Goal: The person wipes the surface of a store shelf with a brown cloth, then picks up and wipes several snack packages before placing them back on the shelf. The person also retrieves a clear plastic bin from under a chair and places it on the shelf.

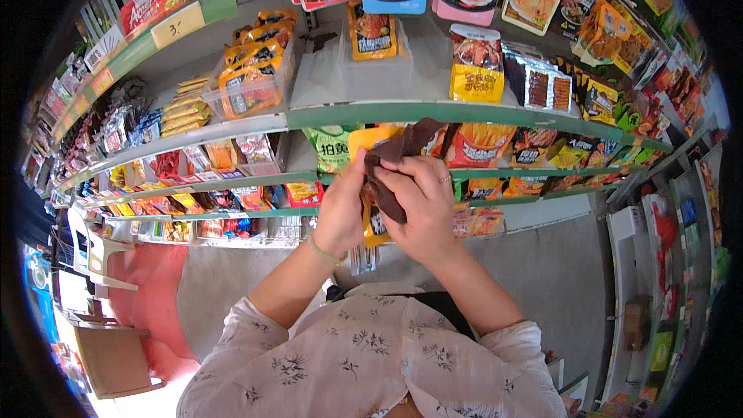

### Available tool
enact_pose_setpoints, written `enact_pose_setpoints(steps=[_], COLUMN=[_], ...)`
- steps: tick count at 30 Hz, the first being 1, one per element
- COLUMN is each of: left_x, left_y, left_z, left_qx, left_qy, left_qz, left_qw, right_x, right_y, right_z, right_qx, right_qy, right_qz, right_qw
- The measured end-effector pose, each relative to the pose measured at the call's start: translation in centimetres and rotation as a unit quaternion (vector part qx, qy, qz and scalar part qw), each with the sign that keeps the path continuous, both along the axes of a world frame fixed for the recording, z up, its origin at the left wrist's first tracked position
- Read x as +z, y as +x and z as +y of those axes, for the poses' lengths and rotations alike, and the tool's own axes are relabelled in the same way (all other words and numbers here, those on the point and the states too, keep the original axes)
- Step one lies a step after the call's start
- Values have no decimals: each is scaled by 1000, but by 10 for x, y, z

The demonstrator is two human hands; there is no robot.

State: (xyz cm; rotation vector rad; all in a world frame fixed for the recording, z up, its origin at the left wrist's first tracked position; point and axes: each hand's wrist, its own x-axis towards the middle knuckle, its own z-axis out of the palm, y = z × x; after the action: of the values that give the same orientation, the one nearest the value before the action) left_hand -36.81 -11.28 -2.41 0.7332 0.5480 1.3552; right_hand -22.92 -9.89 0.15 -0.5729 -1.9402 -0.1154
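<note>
Both my hands are raised in front of the shelves. In my left hand point(341, 209) is an orange and yellow snack packet point(374, 134), its middle hidden behind a cloth and my fingers. My right hand point(422, 203) grips a dark brown cloth point(390, 186) and presses it against the packet's face. One end of the cloth sticks up past my right fingers. Beyond my hands, a clear plastic bin point(377, 78) with a similar orange packet point(372, 32) stands on the shelf. A fuller bin of orange packets point(249, 84) stands to its left.
Green-edged shelves point(453, 109) curve across in front of me, with many snack packets on several levels. A white plastic chair point(96, 249) and a brown desk point(110, 360) are at the left. Another shelf rack point(624, 278) runs along the right. Grey floor point(551, 267) shows below the shelves.
</note>
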Motion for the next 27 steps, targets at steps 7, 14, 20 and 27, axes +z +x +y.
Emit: enact_pose_setpoints(steps=[7,14,20,27], left_x=[3,13,5,-5], left_y=[2,7,11,19], left_z=[8,3,12,0], left_qx=[22,-49,-12,-13], left_qy=[-46,-84,-70,-87], left_qz=[-43,-56,-70,-30], left_qw=[998,994,995,996], right_x=[-22,-21,-23,-34], right_y=[-8,-1,-8,21], right_z=[11,-6,9,0], right_qx=[-30,21,-26,-10], right_qy=[-111,-74,-89,-72], right_qz=[-58,-80,-96,-59], right_qw=[992,994,991,996])
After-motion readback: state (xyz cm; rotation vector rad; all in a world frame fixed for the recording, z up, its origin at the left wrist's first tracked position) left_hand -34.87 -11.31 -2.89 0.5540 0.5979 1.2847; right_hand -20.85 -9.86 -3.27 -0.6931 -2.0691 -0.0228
